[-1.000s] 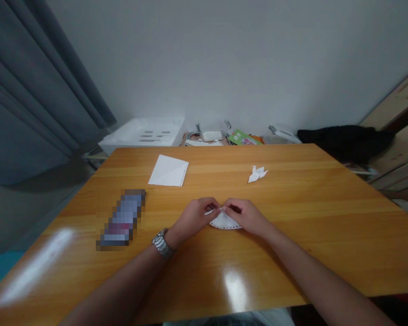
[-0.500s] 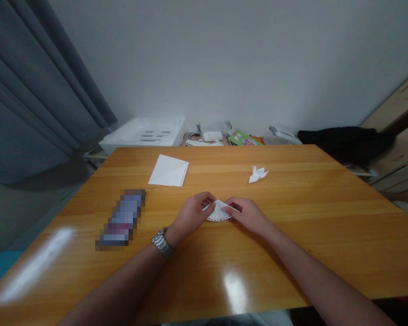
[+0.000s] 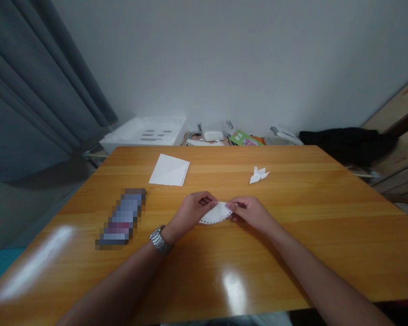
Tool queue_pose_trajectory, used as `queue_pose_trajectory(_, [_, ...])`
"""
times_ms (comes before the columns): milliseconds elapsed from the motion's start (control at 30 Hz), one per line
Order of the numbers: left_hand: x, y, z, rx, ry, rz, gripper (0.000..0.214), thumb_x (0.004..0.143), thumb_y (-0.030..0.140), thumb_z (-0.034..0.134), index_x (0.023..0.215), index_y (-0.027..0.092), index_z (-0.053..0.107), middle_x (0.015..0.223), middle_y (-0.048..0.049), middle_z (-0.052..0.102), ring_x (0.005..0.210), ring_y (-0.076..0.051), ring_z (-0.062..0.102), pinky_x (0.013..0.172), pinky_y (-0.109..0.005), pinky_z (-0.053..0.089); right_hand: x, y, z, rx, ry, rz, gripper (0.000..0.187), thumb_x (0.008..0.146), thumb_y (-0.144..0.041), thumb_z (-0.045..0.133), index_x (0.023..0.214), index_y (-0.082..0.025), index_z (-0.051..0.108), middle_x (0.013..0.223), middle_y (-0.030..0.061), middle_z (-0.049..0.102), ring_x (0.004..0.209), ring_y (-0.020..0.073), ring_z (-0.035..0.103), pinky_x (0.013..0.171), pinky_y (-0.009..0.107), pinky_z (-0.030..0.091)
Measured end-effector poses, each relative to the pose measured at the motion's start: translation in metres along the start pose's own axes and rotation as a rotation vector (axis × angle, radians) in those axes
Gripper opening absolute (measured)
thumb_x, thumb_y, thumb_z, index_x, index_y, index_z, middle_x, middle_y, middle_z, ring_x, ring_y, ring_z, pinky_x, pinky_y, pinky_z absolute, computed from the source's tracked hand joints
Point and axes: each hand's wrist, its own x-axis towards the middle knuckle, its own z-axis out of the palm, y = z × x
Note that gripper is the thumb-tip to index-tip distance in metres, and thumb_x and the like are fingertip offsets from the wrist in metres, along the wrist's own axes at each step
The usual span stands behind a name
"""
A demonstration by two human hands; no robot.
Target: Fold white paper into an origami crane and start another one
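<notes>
Between my hands is a white sheet of paper (image 3: 218, 213), bent or folded, its hole-punched edge curving toward me. My left hand (image 3: 194, 212), with a metal watch on the wrist, pinches the paper's left side between thumb and fingers. On the other side, my right hand (image 3: 250, 212) grips the right corner, thumb on top and fingers partly hidden beneath. Farther back lie a flat white sheet (image 3: 170, 170) with punched holes on its right edge and a folded paper bird (image 3: 259, 174).
A blurred-out phone (image 3: 124, 217) lies left of my hands on the wooden table (image 3: 326, 217). Beyond the far edge are a white plastic tray (image 3: 119, 136), a green booklet (image 3: 242, 137), and a dark cloth (image 3: 347, 141). A grey curtain hangs at left.
My hands have moved slightly apart along the paper. Its top, peaked before, now runs flatter between my fingers, and more of the punched edge shows. The other things stay put.
</notes>
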Motion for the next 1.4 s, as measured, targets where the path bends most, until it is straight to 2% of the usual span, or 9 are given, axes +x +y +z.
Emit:
queue_pose_trajectory(267, [0.001,-0.002,0.001,-0.052,-0.069,-0.031,0.026,0.09,0.039,0.065,0.093,0.014,0.071,0.082,-0.0046,0.072,0.067,-0.013,0.062,0.059,-0.021,0.046,0.0,0.001,-0.003,-0.001,-0.031,0.036,0.046,0.088,-0.058,0.065,0.079,-0.013,0.075,0.072,0.0077,0.075,0.059,0.0134,0.063,0.057,0.024,0.046])
queue_pose_trajectory(500, [0.0,-0.01,0.005,-0.038,-0.14,0.0,0.018,0.09,0.031,0.064,0.099,0.016,0.07,0.08,-0.0022,0.07,0.069,-0.012,0.062,0.059,-0.02,0.045,0.005,0.009,-0.003,0.068,0.009,0.042,0.045,0.085,-0.058,0.069,0.082,-0.013,0.073,0.069,0.0054,0.071,0.055,0.0119,0.061,0.053,0.023,0.046])
queue_pose_trajectory(633, [0.002,-0.014,0.006,-0.063,-0.029,-0.017,0.012,0.087,0.027,0.065,0.09,0.016,0.063,0.078,-0.0008,0.066,0.068,-0.012,0.061,0.059,-0.02,0.046,0.004,0.005,0.003,0.174,0.06,0.006,0.043,0.086,-0.057,0.069,0.097,-0.015,0.068,0.073,0.0033,0.07,0.059,0.013,0.064,0.054,0.024,0.051])
queue_pose_trajectory(867, [0.005,-0.017,0.017,-0.433,0.162,-0.147,0.023,0.081,0.028,0.069,0.085,0.019,0.048,0.082,-0.0002,0.063,0.074,-0.015,0.067,0.069,-0.03,0.058,0.001,-0.001,0.015,0.28,0.051,-0.01,0.045,0.083,-0.052,0.074,0.111,-0.019,0.061,0.09,0.0063,0.074,0.073,0.0169,0.069,0.061,0.026,0.055])
queue_pose_trajectory(933, [0.004,-0.016,0.021,-0.462,0.173,-0.148,0.024,0.08,0.027,0.069,0.084,0.019,0.047,0.086,-0.0014,0.065,0.079,-0.016,0.068,0.072,-0.031,0.059,0.0,-0.001,0.019,0.284,0.042,-0.022,0.048,0.082,-0.048,0.077,0.116,-0.021,0.057,0.097,0.0067,0.073,0.077,0.0169,0.069,0.061,0.025,0.054])
queue_pose_trajectory(1067, [0.003,-0.014,0.025,-0.486,0.1,-0.131,0.025,0.079,0.026,0.071,0.09,0.018,0.049,0.094,-0.0043,0.067,0.084,-0.017,0.069,0.073,-0.03,0.058,0.0,-0.001,0.024,0.268,0.067,-0.019,0.048,0.08,-0.042,0.078,0.116,-0.021,0.054,0.099,0.0053,0.07,0.074,0.0161,0.067,0.061,0.026,0.054])
queue_pose_trajectory(1167, [0.003,-0.015,0.024,-0.445,0.063,-0.093,0.031,0.083,0.031,0.071,0.103,0.017,0.051,0.101,-0.0074,0.067,0.088,-0.018,0.069,0.074,-0.03,0.058,0.0,-0.001,0.021,0.208,0.065,-0.026,0.044,0.082,-0.038,0.074,0.118,-0.02,0.056,0.102,0.0063,0.071,0.073,0.0167,0.068,0.063,0.029,0.056])
queue_pose_trajectory(1267, [0.003,-0.015,0.02,-0.277,0.109,-0.034,0.038,0.088,0.037,0.068,0.116,0.018,0.052,0.1,-0.0059,0.066,0.082,-0.016,0.068,0.07,-0.027,0.055,-0.001,-0.002,0.015,0.041,0.069,-0.06,0.038,0.087,-0.032,0.066,0.123,-0.02,0.061,0.11,0.0074,0.072,0.068,0.0154,0.067,0.064,0.03,0.056])
queue_pose_trajectory(1400, [0.003,-0.012,0.016,-0.017,0.176,0.039,0.031,0.09,0.035,0.065,0.116,0.019,0.062,0.108,-0.0067,0.066,0.093,-0.018,0.067,0.075,-0.027,0.054,-0.001,-0.004,0.011,-0.157,0.104,-0.149,0.035,0.089,-0.023,0.059,0.122,-0.021,0.067,0.119,0.0077,0.073,0.094,0.0215,0.07,0.086,0.035,0.055])
